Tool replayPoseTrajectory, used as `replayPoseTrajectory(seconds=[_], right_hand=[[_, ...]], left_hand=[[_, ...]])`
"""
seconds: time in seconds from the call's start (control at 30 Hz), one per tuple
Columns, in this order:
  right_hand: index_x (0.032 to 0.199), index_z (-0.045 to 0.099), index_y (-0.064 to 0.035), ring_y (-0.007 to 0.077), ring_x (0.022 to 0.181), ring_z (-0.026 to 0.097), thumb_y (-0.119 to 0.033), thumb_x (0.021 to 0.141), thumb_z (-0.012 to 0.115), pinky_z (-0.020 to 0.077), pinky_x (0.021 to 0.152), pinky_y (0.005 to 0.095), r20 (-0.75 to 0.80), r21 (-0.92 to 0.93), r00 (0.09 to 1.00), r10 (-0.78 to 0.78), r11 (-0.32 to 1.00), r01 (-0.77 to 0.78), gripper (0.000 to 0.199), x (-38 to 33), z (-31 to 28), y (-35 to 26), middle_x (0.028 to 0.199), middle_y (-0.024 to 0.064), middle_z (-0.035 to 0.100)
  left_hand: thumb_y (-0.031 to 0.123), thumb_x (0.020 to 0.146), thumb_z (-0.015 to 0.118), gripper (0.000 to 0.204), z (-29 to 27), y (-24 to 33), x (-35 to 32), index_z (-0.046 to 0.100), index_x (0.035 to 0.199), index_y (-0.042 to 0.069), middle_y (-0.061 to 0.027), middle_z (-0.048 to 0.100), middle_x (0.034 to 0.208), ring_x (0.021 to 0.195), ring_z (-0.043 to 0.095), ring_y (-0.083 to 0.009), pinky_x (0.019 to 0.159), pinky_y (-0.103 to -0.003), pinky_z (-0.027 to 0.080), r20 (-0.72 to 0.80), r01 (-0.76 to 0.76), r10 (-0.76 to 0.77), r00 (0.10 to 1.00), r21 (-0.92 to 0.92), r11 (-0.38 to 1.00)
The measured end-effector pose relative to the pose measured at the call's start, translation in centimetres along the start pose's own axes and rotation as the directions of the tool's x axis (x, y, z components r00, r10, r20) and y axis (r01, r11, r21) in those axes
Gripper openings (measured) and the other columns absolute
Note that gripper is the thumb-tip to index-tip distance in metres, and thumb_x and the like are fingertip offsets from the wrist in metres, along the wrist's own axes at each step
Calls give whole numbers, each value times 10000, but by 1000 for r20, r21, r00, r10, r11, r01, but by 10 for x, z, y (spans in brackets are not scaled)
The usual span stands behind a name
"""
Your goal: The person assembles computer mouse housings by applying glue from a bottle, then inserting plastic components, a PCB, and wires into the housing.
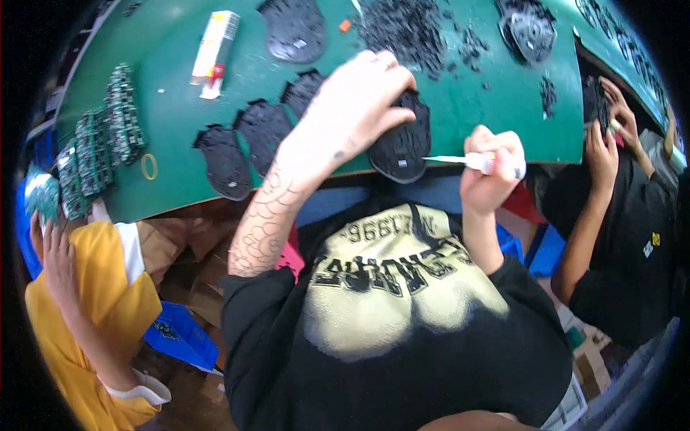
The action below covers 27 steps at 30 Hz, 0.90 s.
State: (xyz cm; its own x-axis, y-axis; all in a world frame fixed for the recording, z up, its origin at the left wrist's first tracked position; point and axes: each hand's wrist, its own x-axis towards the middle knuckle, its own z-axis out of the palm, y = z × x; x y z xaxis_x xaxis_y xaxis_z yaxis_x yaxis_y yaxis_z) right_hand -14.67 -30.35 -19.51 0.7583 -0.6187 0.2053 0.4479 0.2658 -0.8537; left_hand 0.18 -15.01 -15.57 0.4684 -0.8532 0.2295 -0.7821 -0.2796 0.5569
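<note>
A black plastic shell, shaped like a computer mouse casing, lies at the table's near edge in front of me. Over its upper end my left hand is bent, thumb and curled fingers gripping it; the fingertips are partly hidden. My right hand is closed round a small white glue bottle. Its thin nozzle points left, with the tip by the shell's right side. Left of this shell, several similar black shells stand in a row, one partly covered by my left forearm.
Small black parts are heaped beyond my hands. More shells lie at the back, beside a white and red box. Bundled green circuit boards and a rubber band are at left. Co-workers sit on both sides.
</note>
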Motion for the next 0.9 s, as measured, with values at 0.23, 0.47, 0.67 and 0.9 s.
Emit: replayPoseTrajectory(seconds=[0.23, 0.47, 0.67, 0.9], right_hand=[[1060, 507, 35, 175, 832, 505, -221, 799, 626, 420, 715, 290, 237, 178, 962, 137, 967, -182, 385, 64, 10, -27, 859, 94, 539], [1089, 545, -13, 146, 950, 590, -101, 836, 622, 464, 866, 304, 546, -425, 784, 295, 904, -45, 279, 154, 119, 13, 1093, 109, 620], [1007, 549, -23, 125, 931, 599, -64, 840, 622, 477, 853, 294, 715, -476, 658, 238, 855, 208, 186, 190, 147, 92, 1047, 84, 620], [1185, 549, -37, 140, 907, 617, -214, 774, 705, 470, 859, 287, 698, -683, 693, 181, 460, 567, 473, 195, 141, 62, 1005, 92, 660]], left_hand=[[110, 717, 736, 312, -66, 25, -32, 604, 995, 61, -60, 540, 940, 907, 553, -192, 818, -290, 444, -58, 284, -340, 939, -429, 857], [2, 743, 673, 352, -68, 15, -95, 573, 1079, 31, -46, 560, 1032, 944, 528, -147, 862, -274, 422, -221, 218, -607, 763, -797, 564], [-21, 716, 608, 508, -67, 15, -138, 465, 1202, 20, -76, 590, 1034, 979, 491, -138, 908, -292, 377, -180, 149, -687, 704, -909, 390], [-6, 706, 617, 527, -77, 14, -134, 460, 1210, -7, -101, 578, 1043, 985, 534, -167, 900, -287, 410, -64, 146, -702, 710, -961, 235]])
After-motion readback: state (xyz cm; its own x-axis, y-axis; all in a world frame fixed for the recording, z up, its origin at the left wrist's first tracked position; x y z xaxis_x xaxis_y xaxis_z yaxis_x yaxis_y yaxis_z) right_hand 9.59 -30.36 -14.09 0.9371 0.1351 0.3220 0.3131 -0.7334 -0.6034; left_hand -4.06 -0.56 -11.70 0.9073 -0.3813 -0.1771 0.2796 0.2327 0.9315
